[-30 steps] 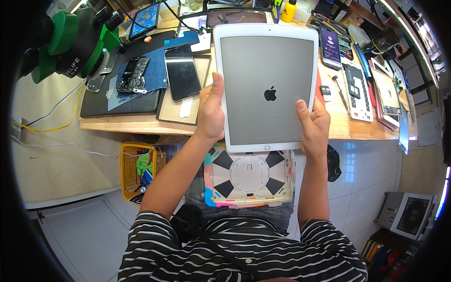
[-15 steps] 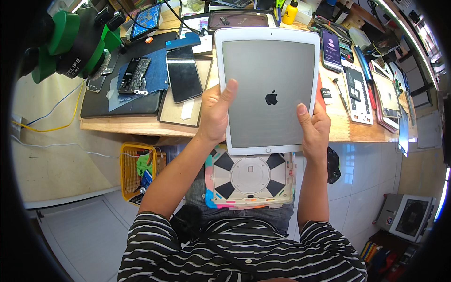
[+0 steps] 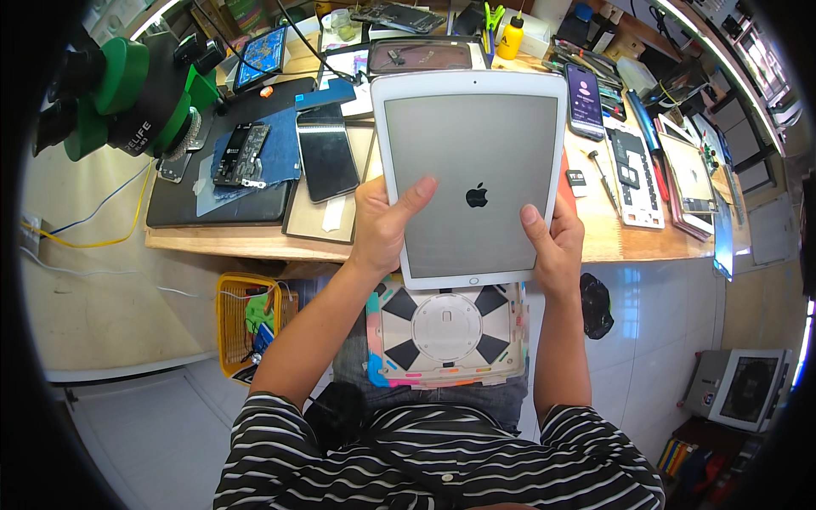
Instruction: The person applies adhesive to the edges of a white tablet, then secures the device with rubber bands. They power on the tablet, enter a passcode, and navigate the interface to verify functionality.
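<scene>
Between my two hands a white-bordered tablet [image 3: 472,242] is held up in front of the bench edge, its lit grey screen showing a dark logo. My left hand [image 3: 382,223] grips the left edge, thumb over the screen. On the right edge my right hand [image 3: 557,246] is closed, its thumb on the glass; the other fingers of both hands are partly hidden behind. Under the tablet, on my lap, lies a pale tablet case [image 3: 446,327] with colourful edges, a round centre plate and dark wedge patches.
The wooden bench [image 3: 246,236] carries a black phone [image 3: 327,161], a circuit board [image 3: 242,155], a lit phone [image 3: 585,102] and an opened device frame [image 3: 633,170]. A green-black microscope [image 3: 140,93] overhangs the left. A yellow basket [image 3: 225,327] stands below, and a black bag [image 3: 597,306] is at right.
In the picture the tablet and both hands have shifted slightly left and down, along with much of the scene. My left thumb reaches further over the screen. The hold is kept.
</scene>
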Demonstrator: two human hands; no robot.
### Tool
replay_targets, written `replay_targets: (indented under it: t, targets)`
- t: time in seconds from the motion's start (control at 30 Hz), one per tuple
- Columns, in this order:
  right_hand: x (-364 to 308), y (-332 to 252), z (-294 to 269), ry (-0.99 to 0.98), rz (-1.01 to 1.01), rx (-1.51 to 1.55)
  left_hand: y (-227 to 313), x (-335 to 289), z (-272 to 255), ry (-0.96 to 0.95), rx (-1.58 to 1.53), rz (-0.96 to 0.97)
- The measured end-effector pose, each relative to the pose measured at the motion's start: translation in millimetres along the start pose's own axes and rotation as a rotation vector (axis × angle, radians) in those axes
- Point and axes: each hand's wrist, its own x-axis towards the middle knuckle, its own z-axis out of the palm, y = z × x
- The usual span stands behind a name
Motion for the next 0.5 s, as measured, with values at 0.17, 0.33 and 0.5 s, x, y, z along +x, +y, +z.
replay_targets:
  t: [0.17, 0.33, 0.5]
  targets:
    - [-2, 1, -5, -0.003, -0.029, 0.068, 15, 0, 4, -0.075, 0.128, 0.112]
    - [-11, 7, -12, -0.032, -0.084, 0.124, 61, 8, 36, -0.062, 0.067, 0.296]
    - [-15, -3, -8, -0.046, -0.117, 0.137, 72, -6, 55, 0.026, 0.087, 0.413]
